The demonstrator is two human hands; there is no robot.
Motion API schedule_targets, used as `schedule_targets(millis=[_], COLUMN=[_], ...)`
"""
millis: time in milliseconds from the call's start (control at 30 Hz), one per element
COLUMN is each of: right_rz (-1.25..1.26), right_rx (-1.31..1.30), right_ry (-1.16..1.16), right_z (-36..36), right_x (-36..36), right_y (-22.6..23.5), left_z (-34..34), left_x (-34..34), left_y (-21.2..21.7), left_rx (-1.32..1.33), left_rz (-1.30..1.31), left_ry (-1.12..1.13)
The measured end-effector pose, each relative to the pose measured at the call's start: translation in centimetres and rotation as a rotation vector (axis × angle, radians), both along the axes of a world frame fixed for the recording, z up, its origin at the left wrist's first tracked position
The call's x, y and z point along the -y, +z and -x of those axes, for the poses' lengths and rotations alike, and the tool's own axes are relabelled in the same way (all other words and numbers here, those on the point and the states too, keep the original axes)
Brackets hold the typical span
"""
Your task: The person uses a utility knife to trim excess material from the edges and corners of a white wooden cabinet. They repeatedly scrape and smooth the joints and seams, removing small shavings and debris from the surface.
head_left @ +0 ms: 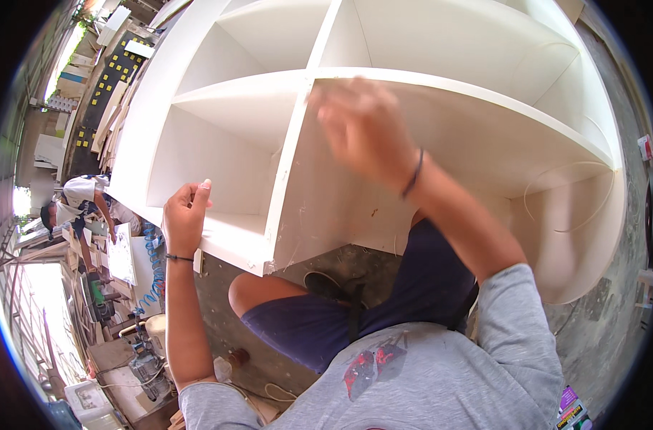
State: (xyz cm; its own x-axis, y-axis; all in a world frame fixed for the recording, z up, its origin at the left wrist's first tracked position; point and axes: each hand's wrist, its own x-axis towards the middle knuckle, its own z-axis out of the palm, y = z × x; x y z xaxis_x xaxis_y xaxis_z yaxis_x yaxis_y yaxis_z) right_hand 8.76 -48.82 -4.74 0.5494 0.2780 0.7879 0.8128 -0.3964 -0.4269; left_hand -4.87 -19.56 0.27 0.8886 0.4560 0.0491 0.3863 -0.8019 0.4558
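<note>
one large white painted wooden shelf unit [383, 122] with open square compartments lies tipped toward the person, its openings facing up and toward the camera and its long axis running from lower left to upper right. at least four compartments show, split by one upright divider and one cross shelf. two hands work on it. the left hand [185, 217] is curled closed, gripping the unit's near front edge at its lower left, with a thin dark band on the wrist. the right hand [362, 129] is blurred over the divider where it meets the cross shelf; whether it is open or closed cannot be told. another person in a white shirt [79, 193] bends over well left of the unit.
</note>
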Motion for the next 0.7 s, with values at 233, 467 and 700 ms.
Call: schedule_targets(millis=[233,467,700], right_rz=[0.387,0.676,0.620], right_rx=[-0.069,-0.026,-0.014], right_ry=[-0.042,-0.069,0.089], right_z=[-6.4,-6.0,-4.7], right_x=[-1.4,-2.8,-1.7], right_y=[1.2,2.9,1.5], left_z=[-0.3,0.0,-0.2], left_x=[0.1,-0.2,-0.1], left_y=[-0.2,-0.3,-0.6], left_rx=[0.045,0.076,0.092], left_rz=[0.006,-0.005,0.013], left_ry=[-0.024,0.015,0.016])
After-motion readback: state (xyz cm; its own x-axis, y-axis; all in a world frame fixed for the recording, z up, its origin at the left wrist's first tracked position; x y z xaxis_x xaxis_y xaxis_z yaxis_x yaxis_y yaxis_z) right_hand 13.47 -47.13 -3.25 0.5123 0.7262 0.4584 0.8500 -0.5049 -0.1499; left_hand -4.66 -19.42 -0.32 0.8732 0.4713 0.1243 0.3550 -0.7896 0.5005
